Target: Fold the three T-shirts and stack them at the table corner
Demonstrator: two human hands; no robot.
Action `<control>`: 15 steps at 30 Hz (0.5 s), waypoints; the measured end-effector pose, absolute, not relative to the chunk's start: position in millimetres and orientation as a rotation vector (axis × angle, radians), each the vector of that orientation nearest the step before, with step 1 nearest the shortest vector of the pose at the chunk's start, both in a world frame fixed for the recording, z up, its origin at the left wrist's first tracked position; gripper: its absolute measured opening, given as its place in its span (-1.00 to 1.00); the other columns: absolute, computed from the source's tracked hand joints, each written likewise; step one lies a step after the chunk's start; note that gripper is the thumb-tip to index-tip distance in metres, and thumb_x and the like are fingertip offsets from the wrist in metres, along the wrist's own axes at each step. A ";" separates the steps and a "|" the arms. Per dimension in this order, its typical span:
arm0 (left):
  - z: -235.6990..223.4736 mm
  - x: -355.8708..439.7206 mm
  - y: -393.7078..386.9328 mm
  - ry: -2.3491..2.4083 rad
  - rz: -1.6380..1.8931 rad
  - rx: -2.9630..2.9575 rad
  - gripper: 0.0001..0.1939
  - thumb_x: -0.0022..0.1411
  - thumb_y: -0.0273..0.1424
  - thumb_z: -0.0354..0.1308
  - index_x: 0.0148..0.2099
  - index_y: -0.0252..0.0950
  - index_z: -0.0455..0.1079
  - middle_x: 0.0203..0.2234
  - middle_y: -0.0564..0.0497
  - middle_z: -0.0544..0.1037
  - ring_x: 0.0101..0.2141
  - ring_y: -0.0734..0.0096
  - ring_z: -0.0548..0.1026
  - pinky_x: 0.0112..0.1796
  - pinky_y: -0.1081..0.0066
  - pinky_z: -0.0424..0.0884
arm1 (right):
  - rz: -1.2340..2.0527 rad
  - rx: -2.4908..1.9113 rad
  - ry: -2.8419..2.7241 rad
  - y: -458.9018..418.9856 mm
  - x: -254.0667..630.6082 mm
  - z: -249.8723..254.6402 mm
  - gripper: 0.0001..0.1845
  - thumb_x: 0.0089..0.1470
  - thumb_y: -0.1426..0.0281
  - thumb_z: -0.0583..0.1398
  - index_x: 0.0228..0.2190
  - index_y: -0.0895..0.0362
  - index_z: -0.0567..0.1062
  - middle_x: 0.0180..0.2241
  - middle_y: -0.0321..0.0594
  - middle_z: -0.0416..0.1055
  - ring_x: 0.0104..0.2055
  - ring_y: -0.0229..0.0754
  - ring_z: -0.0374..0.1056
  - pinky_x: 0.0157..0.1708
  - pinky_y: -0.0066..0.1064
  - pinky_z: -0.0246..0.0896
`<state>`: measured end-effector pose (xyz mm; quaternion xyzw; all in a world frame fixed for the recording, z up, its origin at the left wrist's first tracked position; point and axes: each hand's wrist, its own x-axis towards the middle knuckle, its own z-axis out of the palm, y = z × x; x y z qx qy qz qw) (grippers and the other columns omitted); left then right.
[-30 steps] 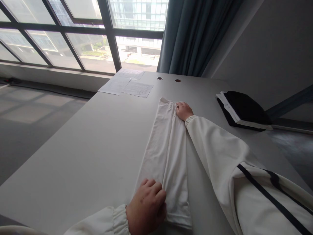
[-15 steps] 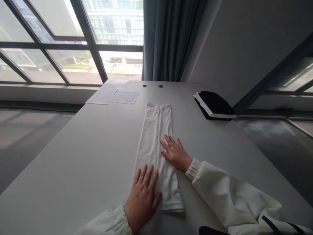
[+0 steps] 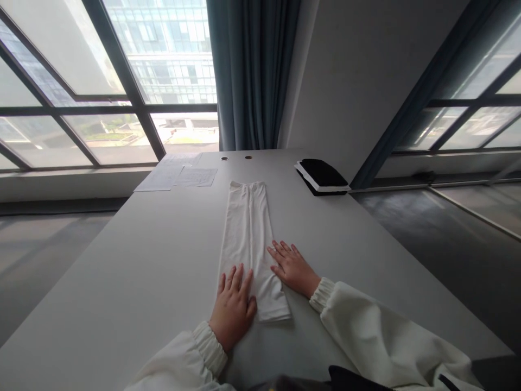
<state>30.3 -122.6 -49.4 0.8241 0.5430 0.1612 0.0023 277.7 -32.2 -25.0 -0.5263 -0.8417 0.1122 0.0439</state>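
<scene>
A long white garment, folded into a narrow strip, lies lengthwise on the pale grey table. My left hand lies flat on its near left corner, fingers spread and open. My right hand rests flat at the strip's right edge, a little farther along, fingers stretched out and open. Both arms wear white sleeves with gathered cuffs. Neither hand holds anything.
Several paper sheets lie at the table's far left. A folded black and white stack of clothes sits at the far right. Two cable holes are near the far edge. Windows and a blue curtain stand behind.
My right hand has come back from the garment's far end to the near part and flattened. My left hand has opened from a curled grip to flat. The view has pulled back.
</scene>
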 end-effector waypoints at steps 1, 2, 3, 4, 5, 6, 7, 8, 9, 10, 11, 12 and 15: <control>-47.7 30.2 -122.1 1.690 0.500 2.584 -0.33 0.32 -0.42 0.10 0.46 -0.21 0.27 0.46 -0.22 0.19 0.44 -0.11 0.13 0.34 -0.24 0.14 | 0.337 -1.574 -2.570 -36.2 276.6 -22.7 -0.34 0.36 0.27 0.10 0.42 0.11 0.25 0.51 -0.03 -0.09 0.55 0.20 -0.20 0.46 0.23 -0.24; -46.2 29.8 -121.6 1.669 0.489 2.588 -0.34 0.33 -0.43 0.09 0.45 -0.19 0.28 0.46 -0.21 0.19 0.44 -0.10 0.12 0.34 -0.25 0.13 | 0.328 -1.513 -2.573 -42.1 274.6 -20.9 -0.35 0.36 0.30 0.10 0.41 0.12 0.28 0.52 -0.03 -0.11 0.56 0.19 -0.24 0.47 0.21 -0.24; -45.0 29.2 -121.3 1.646 0.477 2.595 -0.37 0.35 -0.42 0.08 0.44 -0.18 0.30 0.46 -0.19 0.21 0.45 -0.09 0.12 0.34 -0.25 0.13 | 0.325 -1.428 -2.585 -49.9 271.9 -19.6 -0.36 0.35 0.32 0.10 0.40 0.13 0.29 0.52 -0.03 -0.13 0.57 0.16 -0.27 0.48 0.19 -0.24; -43.9 28.5 -121.0 1.625 0.462 2.601 -0.40 0.38 -0.40 0.07 0.43 -0.18 0.32 0.45 -0.18 0.23 0.44 -0.08 0.13 0.34 -0.25 0.14 | 0.337 -1.331 -2.608 -59.2 268.8 -19.1 -0.35 0.35 0.32 0.11 0.41 0.14 0.28 0.52 -0.02 -0.13 0.57 0.14 -0.28 0.48 0.15 -0.24; -42.7 27.8 -120.8 1.612 0.447 2.604 -0.43 0.41 -0.38 0.05 0.43 -0.18 0.32 0.43 -0.18 0.26 0.43 -0.07 0.15 0.34 -0.24 0.15 | 0.362 -1.245 -2.635 -69.4 265.6 -19.1 -0.33 0.34 0.31 0.12 0.42 0.15 0.26 0.52 -0.01 -0.12 0.57 0.11 -0.25 0.49 0.12 -0.24; -41.2 27.3 -120.4 1.608 0.432 2.602 -0.45 0.44 -0.36 0.03 0.43 -0.19 0.32 0.42 -0.18 0.29 0.42 -0.06 0.19 0.33 -0.24 0.16 | 0.400 -1.190 -2.663 -79.6 262.6 -19.6 -0.30 0.34 0.28 0.13 0.43 0.16 0.23 0.52 0.01 -0.11 0.56 0.10 -0.21 0.49 0.11 -0.23; -38.9 27.1 -119.6 1.611 0.416 2.599 -0.46 0.46 -0.35 0.02 0.42 -0.20 0.32 0.41 -0.18 0.30 0.40 -0.05 0.22 0.32 -0.23 0.18 | 0.436 -1.175 -2.684 -89.1 260.1 -20.3 -0.28 0.35 0.26 0.13 0.44 0.17 0.20 0.51 0.02 -0.09 0.56 0.09 -0.17 0.49 0.10 -0.22; -35.6 27.5 -118.1 1.618 0.400 2.596 -0.48 0.46 -0.35 0.01 0.41 -0.20 0.33 0.40 -0.18 0.31 0.38 -0.05 0.26 0.31 -0.23 0.21 | 0.470 -1.183 -2.700 -97.1 258.2 -21.0 -0.26 0.35 0.24 0.12 0.45 0.17 0.17 0.51 0.03 -0.09 0.55 0.09 -0.15 0.49 0.10 -0.21; -31.0 28.8 -115.3 1.627 0.389 2.594 -0.50 0.47 -0.36 0.00 0.38 -0.21 0.37 0.40 -0.19 0.32 0.37 -0.05 0.29 0.29 -0.22 0.25 | 0.495 -1.206 -2.710 -103.4 257.1 -21.4 -0.25 0.35 0.22 0.12 0.46 0.17 0.16 0.51 0.04 -0.09 0.55 0.09 -0.13 0.49 0.10 -0.21; -25.3 31.0 -111.0 1.634 0.382 2.596 -0.55 0.47 -0.37 0.00 0.32 -0.22 0.43 0.39 -0.19 0.34 0.35 -0.06 0.31 0.27 -0.21 0.27 | 0.511 -1.234 -2.712 -107.8 256.7 -21.4 -0.25 0.36 0.22 0.11 0.46 0.17 0.15 0.51 0.04 -0.10 0.55 0.09 -0.13 0.49 0.11 -0.21; -18.7 34.4 -104.6 1.634 0.378 2.604 -0.59 0.47 -0.38 -0.01 0.24 -0.23 0.49 0.37 -0.18 0.38 0.34 -0.06 0.33 0.27 -0.20 0.28 | 0.520 -1.256 -2.709 -110.3 256.9 -20.9 -0.25 0.36 0.22 0.11 0.46 0.17 0.15 0.51 0.04 -0.10 0.55 0.09 -0.13 0.49 0.12 -0.22; -11.7 38.8 -96.0 1.623 0.378 2.616 -0.64 0.47 -0.38 -0.01 0.15 -0.23 0.54 0.34 -0.17 0.41 0.32 -0.05 0.35 0.27 -0.18 0.28 | 0.526 -1.268 -2.705 -111.4 257.4 -20.0 -0.25 0.35 0.22 0.12 0.46 0.15 0.16 0.51 0.04 -0.09 0.55 0.09 -0.12 0.48 0.14 -0.23; 4.5 55.4 -57.4 1.561 0.398 2.654 -0.67 0.48 -0.38 -0.02 0.05 -0.23 0.56 0.30 -0.15 0.47 0.31 0.02 0.37 0.30 -0.10 0.24 | 0.521 -1.281 -2.678 -110.1 259.7 -15.9 -0.29 0.33 0.22 0.14 0.44 0.05 0.22 0.49 0.01 0.00 0.53 0.13 -0.06 0.46 0.28 -0.29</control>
